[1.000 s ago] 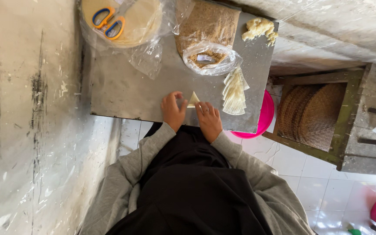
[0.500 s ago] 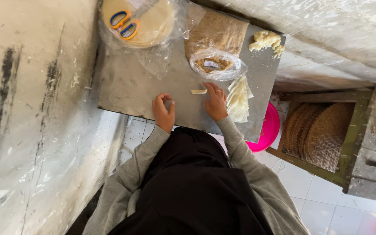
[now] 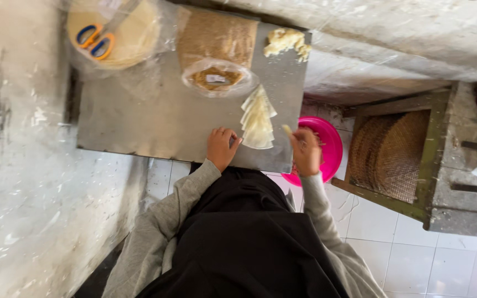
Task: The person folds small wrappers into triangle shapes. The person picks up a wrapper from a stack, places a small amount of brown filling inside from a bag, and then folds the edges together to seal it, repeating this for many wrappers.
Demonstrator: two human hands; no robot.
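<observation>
Hands, two: left hand beside wrapper stack, right hand perhaps pinching one piece

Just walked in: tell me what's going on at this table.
A person in grey sleeves and a dark apron works at a metal table. The right hand holds a small pale folded piece over a pink bowl at the table's edge. The left hand rests on the table beside a stack of triangular wrappers. Further back lie a bag of brown filling, a lump of pale dough and scissors on round sheets in plastic.
</observation>
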